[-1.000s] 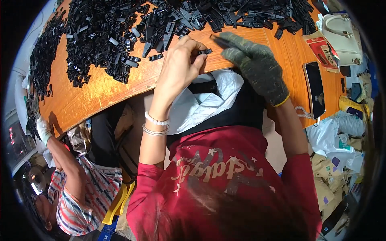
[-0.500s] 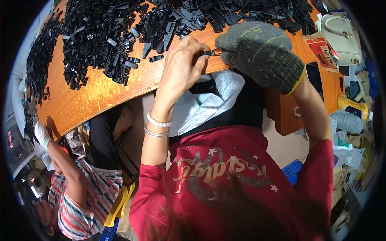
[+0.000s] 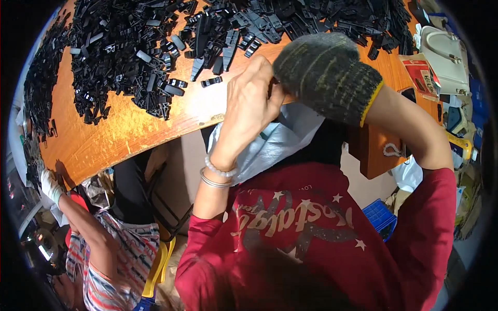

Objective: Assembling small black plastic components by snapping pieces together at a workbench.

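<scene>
At the table's near edge my hands are together. My bare left hand [image 3: 254, 96], with bracelets at the wrist, has its thumb and fingers bent in a pinch. A small black plastic part showed in that pinch half a second ago; the fingers now hide it. My right hand [image 3: 324, 75], in a dark grey knitted glove with a yellow cuff, is curled against the left fingertips, and its own fingertips are out of sight. One loose black plastic piece [image 3: 211, 82] lies just left of my left hand. Beyond it spreads a large pile of black plastic parts [image 3: 119, 57].
The wooden table [image 3: 129, 135] curves before me; white sheeting [image 3: 272, 147] lies over my lap. A pale handbag [image 3: 446, 59] and a red packet [image 3: 419, 76] stand at right. Below is a blue basket [image 3: 381, 217]. At far left, a co-worker's gloved hand [image 3: 50, 186] touches another pile.
My right hand has turned inward and closed against the left, covering the part seen between them before. The left hand has shifted slightly right and nearer to me.
</scene>
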